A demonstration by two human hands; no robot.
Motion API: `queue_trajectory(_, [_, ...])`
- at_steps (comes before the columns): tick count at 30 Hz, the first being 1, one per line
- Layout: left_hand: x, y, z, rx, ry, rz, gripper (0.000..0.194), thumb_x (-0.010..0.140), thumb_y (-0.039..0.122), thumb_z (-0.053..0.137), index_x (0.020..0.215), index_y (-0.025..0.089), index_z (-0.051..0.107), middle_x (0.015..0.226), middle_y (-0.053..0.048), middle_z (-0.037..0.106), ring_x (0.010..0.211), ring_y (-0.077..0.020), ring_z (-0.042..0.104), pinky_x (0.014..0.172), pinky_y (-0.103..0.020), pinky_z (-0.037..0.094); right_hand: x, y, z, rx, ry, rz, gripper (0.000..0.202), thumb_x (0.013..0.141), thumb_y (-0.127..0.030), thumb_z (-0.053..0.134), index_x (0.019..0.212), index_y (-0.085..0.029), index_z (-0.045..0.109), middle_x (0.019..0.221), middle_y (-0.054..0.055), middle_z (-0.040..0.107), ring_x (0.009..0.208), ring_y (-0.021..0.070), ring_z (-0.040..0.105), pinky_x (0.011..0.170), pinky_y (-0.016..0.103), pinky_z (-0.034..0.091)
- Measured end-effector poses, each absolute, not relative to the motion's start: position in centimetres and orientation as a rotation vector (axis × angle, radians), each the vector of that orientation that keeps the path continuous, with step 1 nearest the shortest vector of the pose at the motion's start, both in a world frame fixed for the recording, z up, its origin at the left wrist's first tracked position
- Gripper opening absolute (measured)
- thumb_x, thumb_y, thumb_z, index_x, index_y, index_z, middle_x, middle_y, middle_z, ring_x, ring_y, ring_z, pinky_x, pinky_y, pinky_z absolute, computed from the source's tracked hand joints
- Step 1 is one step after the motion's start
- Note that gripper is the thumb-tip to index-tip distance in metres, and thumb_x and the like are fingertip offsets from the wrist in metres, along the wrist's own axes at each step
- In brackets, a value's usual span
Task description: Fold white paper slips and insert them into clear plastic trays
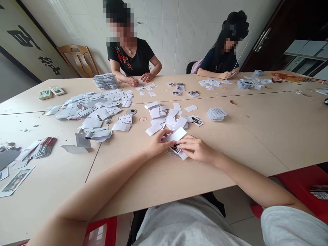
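My left hand (161, 141) is closed on a white card (179, 134), its thumb over the lower edge. Pressed against the same small group of cards, my right hand (193, 147) has its fingers together on a dark printed card (175, 148). Another white card (182, 154) sticks out below my right fingers. Under both hands lies a small roundish clear item (172, 152), mostly hidden. Just beyond my hands spreads a loose pile of white cards (160, 119), with a printed card (197, 121) at its right side.
A clear stack (216, 113) stands to the right. A large heap of white packets (89, 106) covers the left side, near two remote controls (56, 90). Two people sit across the table (230, 136), handling small cards. Red-edged packets (45, 148) lie at far left.
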State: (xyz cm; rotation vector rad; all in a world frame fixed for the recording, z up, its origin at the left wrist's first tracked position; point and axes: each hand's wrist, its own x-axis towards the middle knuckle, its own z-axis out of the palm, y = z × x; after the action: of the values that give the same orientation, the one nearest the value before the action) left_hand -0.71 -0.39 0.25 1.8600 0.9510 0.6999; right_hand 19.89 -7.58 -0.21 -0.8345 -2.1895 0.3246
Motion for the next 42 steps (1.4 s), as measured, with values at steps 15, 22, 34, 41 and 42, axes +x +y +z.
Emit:
queue_trajectory(15, [-0.7, 0.2, 0.0, 1.284, 0.744, 0.800, 0.027, 0.078, 0.043, 0.058, 0.077, 0.018, 0.048, 0.073, 0.000, 0.056, 0.067, -0.0139, 0.055, 0.064, -0.028, 0.045, 20.0, -7.4, -0.5, -0.820, -2.159, 0.341, 0.027, 0.083, -0.013, 0.053, 0.106, -0.023, 0.065, 0.107, 0.008, 0.064, 0.098, 0.0205, 0.057, 0.082, 0.040, 0.054])
queue_trajectory(22, [-0.7, 1.3, -0.8, 1.221, 0.963, 1.047, 0.023, 0.080, 0.041, 0.053, 0.088, 0.020, 0.048, 0.085, -0.001, 0.055, 0.073, -0.0126, 0.053, 0.065, -0.026, 0.044, 20.0, -7.5, -0.1, -0.808, -2.128, 0.295, 0.025, 0.082, -0.012, 0.054, 0.102, -0.022, 0.065, 0.105, 0.008, 0.065, 0.097, 0.0204, 0.057, 0.083, 0.040, 0.053])
queue_trajectory(34, [-1.0, -1.3, 0.8, 1.998, 1.086, 1.052, 0.031, 0.079, 0.044, 0.058, 0.099, 0.022, 0.049, 0.104, -0.004, 0.055, 0.098, -0.0204, 0.048, 0.088, -0.035, 0.036, 20.1, -7.8, 0.6, -0.856, -2.013, 0.178, 0.034, 0.083, -0.009, 0.050, 0.109, -0.027, 0.061, 0.112, 0.007, 0.061, 0.106, 0.0217, 0.054, 0.082, 0.040, 0.054])
queue_trajectory(41, [-0.5, -1.6, 0.1, 1.908, 1.054, 1.033, 0.027, 0.076, 0.043, 0.061, 0.087, 0.020, 0.051, 0.081, 0.000, 0.054, 0.074, -0.0141, 0.047, 0.071, -0.028, 0.038, 19.7, -7.8, 0.3, -0.842, -2.025, 0.179, 0.034, 0.083, -0.009, 0.050, 0.110, -0.028, 0.060, 0.113, 0.007, 0.060, 0.108, 0.0210, 0.054, 0.085, 0.039, 0.053])
queue_trajectory(42, [-0.4, -1.4, 0.0, 1.862, 1.032, 1.036, 0.025, 0.078, 0.043, 0.060, 0.086, 0.020, 0.051, 0.081, -0.001, 0.054, 0.073, -0.0137, 0.048, 0.069, -0.028, 0.038, 19.6, -7.8, 0.3, -0.847, -2.021, 0.190, 0.033, 0.084, -0.011, 0.050, 0.110, -0.028, 0.060, 0.114, 0.007, 0.060, 0.107, 0.0210, 0.055, 0.085, 0.039, 0.053])
